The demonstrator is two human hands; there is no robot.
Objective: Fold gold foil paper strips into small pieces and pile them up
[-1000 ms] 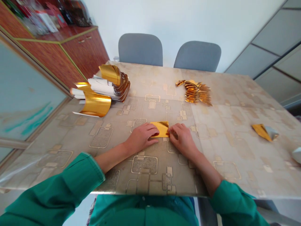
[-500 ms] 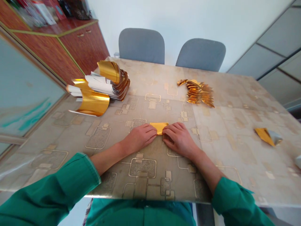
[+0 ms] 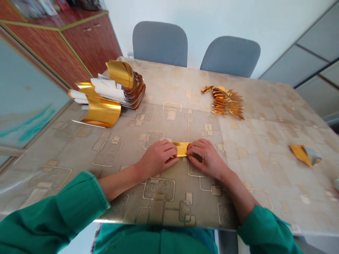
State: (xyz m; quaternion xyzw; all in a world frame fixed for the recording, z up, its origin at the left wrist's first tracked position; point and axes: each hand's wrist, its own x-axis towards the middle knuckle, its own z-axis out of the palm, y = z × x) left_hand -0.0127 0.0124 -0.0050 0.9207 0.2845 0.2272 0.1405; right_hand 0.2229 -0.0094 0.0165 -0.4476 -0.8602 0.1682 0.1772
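Note:
A small folded strip of gold foil paper lies on the patterned tablecloth in front of me. My left hand has its fingers closed on the strip's left end, thumb at the near side. At the other end, my right hand pinches it between thumb and fingers. Both ends of the strip are hidden under my fingers, and its shiny middle shows between them.
Gold and white paper sheets lie in a curled stack at the back left. Folded gold pieces form a pile at the back right. A gold and silver scrap lies far right. Two grey chairs stand behind the table.
The strip now looks flatter and shinier, and its visible middle sits slightly nearer to me. My hands stay at its two ends. The whole view has shifted a little.

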